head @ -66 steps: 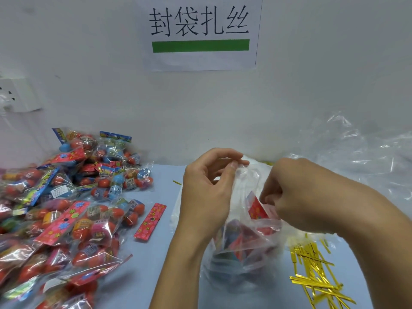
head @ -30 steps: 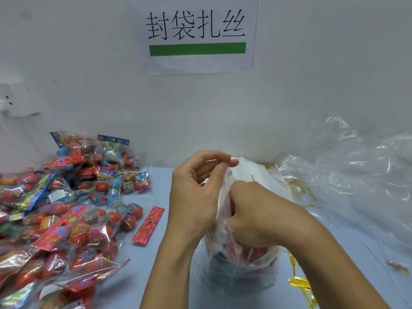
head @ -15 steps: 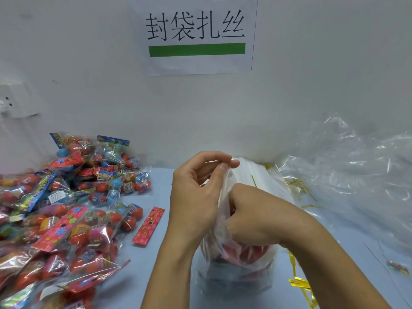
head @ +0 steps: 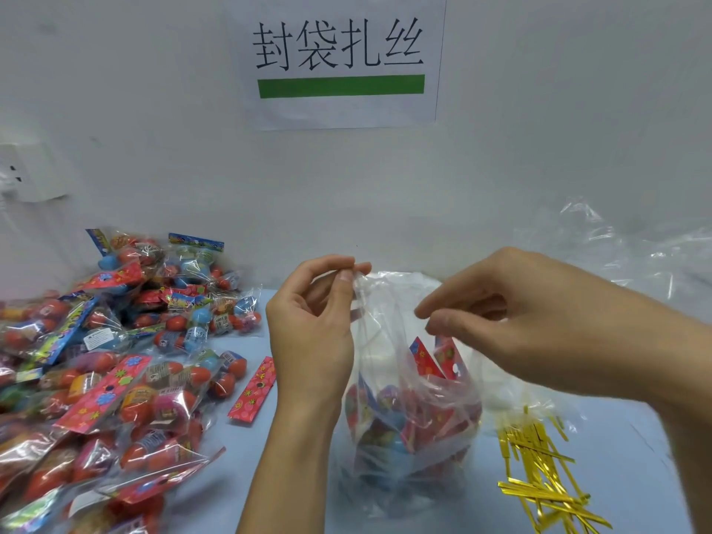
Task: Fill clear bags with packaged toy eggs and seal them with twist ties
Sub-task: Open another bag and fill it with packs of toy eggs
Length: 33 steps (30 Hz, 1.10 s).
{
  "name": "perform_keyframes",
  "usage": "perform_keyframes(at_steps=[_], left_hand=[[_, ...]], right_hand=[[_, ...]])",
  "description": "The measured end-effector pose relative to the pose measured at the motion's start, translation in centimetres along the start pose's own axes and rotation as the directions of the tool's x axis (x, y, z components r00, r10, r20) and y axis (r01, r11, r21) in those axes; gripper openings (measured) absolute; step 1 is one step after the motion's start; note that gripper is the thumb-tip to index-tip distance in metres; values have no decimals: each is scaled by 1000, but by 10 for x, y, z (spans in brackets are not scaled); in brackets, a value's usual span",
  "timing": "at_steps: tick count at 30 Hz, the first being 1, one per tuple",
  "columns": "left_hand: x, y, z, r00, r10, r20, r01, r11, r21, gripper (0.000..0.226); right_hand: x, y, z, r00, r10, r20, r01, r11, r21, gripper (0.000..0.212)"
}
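A clear bag [head: 408, 425] stands on the table in front of me, holding several packaged toy eggs with red header cards. My left hand [head: 312, 329] pinches the bag's top edge on the left between thumb and fingertips. My right hand [head: 512, 317] is raised at the bag's right side, its thumb and forefinger pinched together at the rim's film. The mouth of the bag gapes between the two hands. Gold twist ties [head: 539, 479] lie in a loose heap to the right of the bag.
A big pile of packaged toy eggs [head: 104, 375] covers the table's left side, with one loose red card [head: 254, 391] beside it. Crumpled clear bags [head: 624, 271] lie at the back right. A labelled paper sign [head: 339, 59] hangs on the wall.
My right hand has come up out of the bag, where it was pushing on the packs, and now pinches the rim on the right. The left hand kept its hold.
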<state>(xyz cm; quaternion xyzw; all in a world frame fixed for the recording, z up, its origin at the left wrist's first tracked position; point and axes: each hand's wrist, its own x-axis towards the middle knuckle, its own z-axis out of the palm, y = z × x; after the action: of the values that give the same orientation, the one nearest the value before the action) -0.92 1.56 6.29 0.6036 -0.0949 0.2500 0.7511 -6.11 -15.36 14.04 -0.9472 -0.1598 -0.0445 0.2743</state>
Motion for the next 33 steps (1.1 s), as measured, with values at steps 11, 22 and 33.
perform_keyframes(at_steps=[11, 22, 33], left_hand=[[1, -2, -2, 999, -20, -30, 19, 1000, -2, 20], [-2, 11, -2, 948, -47, 316, 50, 999, -1, 35], [-1, 20, -4, 935, -6, 354, -51, 987, 151, 7]], right_hand=[[-9, 6, -14, 996, -5, 83, 9, 999, -49, 15], [-6, 16, -17, 998, -35, -46, 44, 979, 198, 24], [-6, 18, -21, 978, -77, -192, 117, 971, 208, 25]])
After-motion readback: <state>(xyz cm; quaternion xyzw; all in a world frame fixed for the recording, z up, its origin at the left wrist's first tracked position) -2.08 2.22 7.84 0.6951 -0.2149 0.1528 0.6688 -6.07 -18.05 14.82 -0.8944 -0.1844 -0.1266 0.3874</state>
